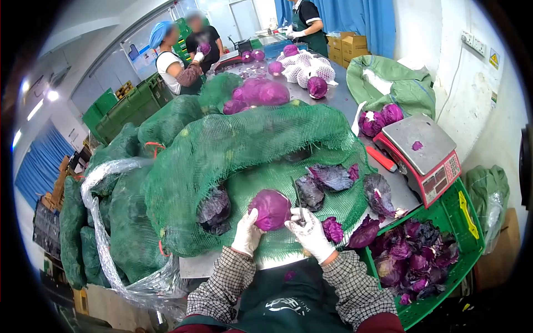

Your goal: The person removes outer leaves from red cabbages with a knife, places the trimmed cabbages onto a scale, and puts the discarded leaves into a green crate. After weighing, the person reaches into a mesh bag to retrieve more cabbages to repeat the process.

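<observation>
A trimmed red cabbage (270, 210) rests in my gloved left hand (247, 233), whose fingers press on its left side. My right hand (312, 235), also in a white glove, is closed round a knife (298, 195) with the blade pointing up and away from me. That hand is close to the cabbage's right side; whether it touches cannot be made out. Under both hands lies a green mesh bag (250, 188). Dark outer leaves (331, 176) are spread on it beyond the knife, and a small purple leaf piece (333, 229) lies beside my right hand.
A green crate (413, 316) of cabbage leaves stands at my right, below a red scale (420, 145). A red-handled tool (381, 159) lies by the scale. Full mesh sacks (133, 222) fill the left side. Several people work at the far end, near more cabbages (317, 87).
</observation>
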Available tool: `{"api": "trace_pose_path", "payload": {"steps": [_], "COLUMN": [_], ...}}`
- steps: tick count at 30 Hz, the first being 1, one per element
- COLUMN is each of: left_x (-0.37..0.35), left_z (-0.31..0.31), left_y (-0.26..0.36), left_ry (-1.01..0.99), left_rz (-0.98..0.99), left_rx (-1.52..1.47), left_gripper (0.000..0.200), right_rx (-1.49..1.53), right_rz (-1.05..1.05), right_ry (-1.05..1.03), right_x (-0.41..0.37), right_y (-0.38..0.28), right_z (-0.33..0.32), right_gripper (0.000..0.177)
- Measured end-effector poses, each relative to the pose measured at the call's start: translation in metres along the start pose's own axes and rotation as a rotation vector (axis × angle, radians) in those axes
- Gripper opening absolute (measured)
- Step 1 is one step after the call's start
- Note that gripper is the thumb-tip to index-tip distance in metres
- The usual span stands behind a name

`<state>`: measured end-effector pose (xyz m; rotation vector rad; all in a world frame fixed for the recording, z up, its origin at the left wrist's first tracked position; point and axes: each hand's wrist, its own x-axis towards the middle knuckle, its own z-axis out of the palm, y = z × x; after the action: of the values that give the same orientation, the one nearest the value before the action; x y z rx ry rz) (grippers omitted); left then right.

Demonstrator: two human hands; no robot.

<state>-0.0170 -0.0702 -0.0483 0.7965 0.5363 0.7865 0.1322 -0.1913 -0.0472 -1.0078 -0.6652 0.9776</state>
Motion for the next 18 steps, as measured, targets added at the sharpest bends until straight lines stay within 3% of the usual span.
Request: {"api": "trace_pose_path", "payload": {"steps": [3,8,11,12,15,16,18], "left_x": [-0.010,-0.017,-0.018,-0.018,-0.015,-0.017,-0.015], "left_z": [0.024,0.052,0.067,0.071,0.080,0.087,0.092], "left_y": [0.006,0.012,0.019,0.020,0.020,0.020,0.017], "left_ry": [-0.114,-0.220,-0.280,-0.295,-0.333,-0.341,-0.367], "left_rz": [0.037,0.112,0.104,0.104,0.064,0.038,-0.011], "left_rx": [-0.113,-0.060,-0.062,-0.055,-0.050,-0.052,0.013], "left_gripper": [0.060,0.072,0.073,0.073,0.076,0.076,0.080], "right_rx": [-0.167,-0.214,-0.383,-0.593,-0.807,-0.979,-0.937], "right_rz": [0.008,-0.069,-0.265,-0.526,-0.657,-0.789,-0.741], "right_ry": [0.002,-0.002,0.033,0.065,0.120,0.122,0.154], "right_x": [-0.009,-0.022,-0.031,-0.027,-0.036,-0.033,-0.036], "right_y": [-0.045,-0.081,-0.088,-0.083,-0.096,-0.089,-0.094], "right_z": [0.001,-0.009,-0.017,-0.020,-0.028,-0.037,-0.043], "right_gripper": [0.033,0.027,0.022,0.015,0.017,0.015,0.014]}}
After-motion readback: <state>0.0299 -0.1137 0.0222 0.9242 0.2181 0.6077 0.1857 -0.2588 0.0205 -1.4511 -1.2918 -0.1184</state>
